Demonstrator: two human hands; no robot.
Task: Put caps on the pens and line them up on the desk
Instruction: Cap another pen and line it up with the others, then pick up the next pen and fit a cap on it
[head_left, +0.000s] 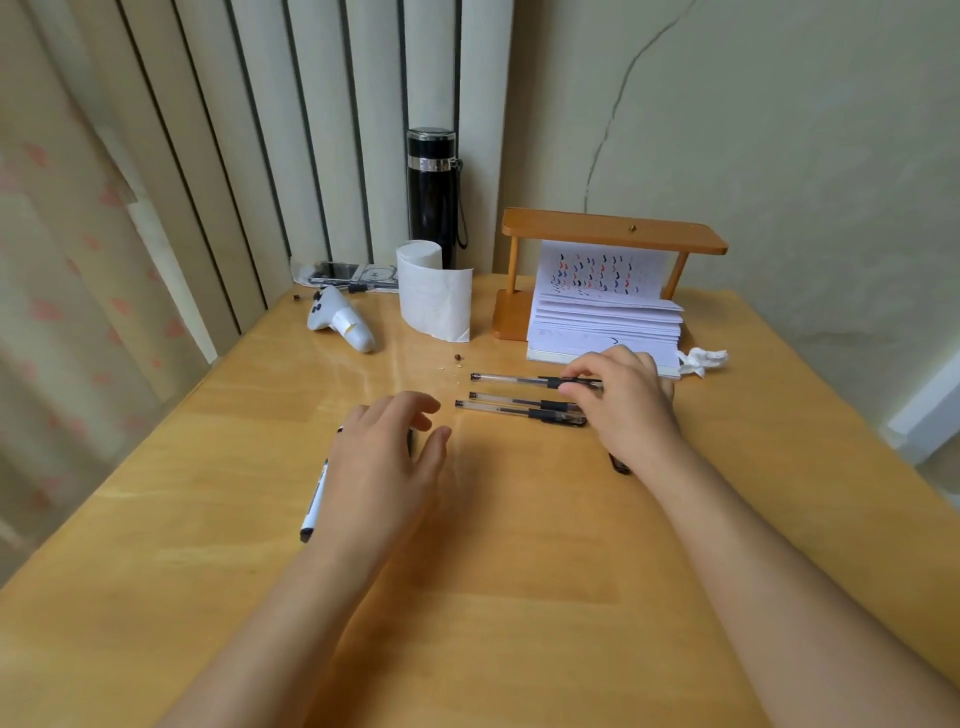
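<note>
A pale wooden desk (519, 545) fills the lower frame, set in a corner with cream walls. Three clear pens (511, 396) lie parallel at centre; the right hand (621, 400) fingers pinch the farthest. The left hand (387, 457), fingers loose, hovers over a marker (315, 501).

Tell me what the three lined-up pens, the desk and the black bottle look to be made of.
Three pens: clear glossy plastic barrels, the ink tubes showing through, with dark grips, possibly rubber. Desk: light wood or wood-look laminate, grain streaks under a shiny coat. Black bottle: glossy black body, probably metal or plastic, with a bright metallic band below the lid.
</note>
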